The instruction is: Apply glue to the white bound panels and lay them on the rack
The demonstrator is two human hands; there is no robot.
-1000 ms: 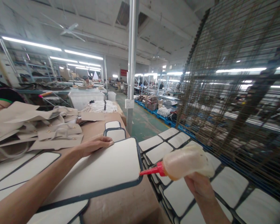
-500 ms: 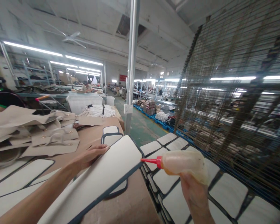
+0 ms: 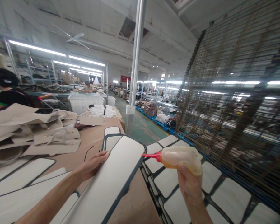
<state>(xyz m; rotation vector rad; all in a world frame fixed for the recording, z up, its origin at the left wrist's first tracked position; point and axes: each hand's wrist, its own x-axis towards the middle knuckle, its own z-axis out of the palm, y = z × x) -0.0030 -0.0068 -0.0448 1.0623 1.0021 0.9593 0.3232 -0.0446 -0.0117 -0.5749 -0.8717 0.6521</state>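
Note:
My left hand grips the left edge of a long white panel with a dark rim and rounded corners. The panel slants up and away over the brown-covered table. In my right hand is a translucent squeeze bottle with amber liquid, lying nearly level. Its red nozzle points left, and the tip meets or nearly meets the panel's right edge near the far corner. Beneath and behind the held panel lie smaller dark-rimmed white panels.
Dark-edged white pieces lie in rows at right, beside a tall wire rack. Beige bag parts are heaped at left on the brown table covering. A metal post rises beyond the table. A co-worker is at far left.
The panel has turned to point more steeply away from me. The bottle and nozzle have shifted slightly left and up, staying at the panel's right edge. The view has swung slightly left.

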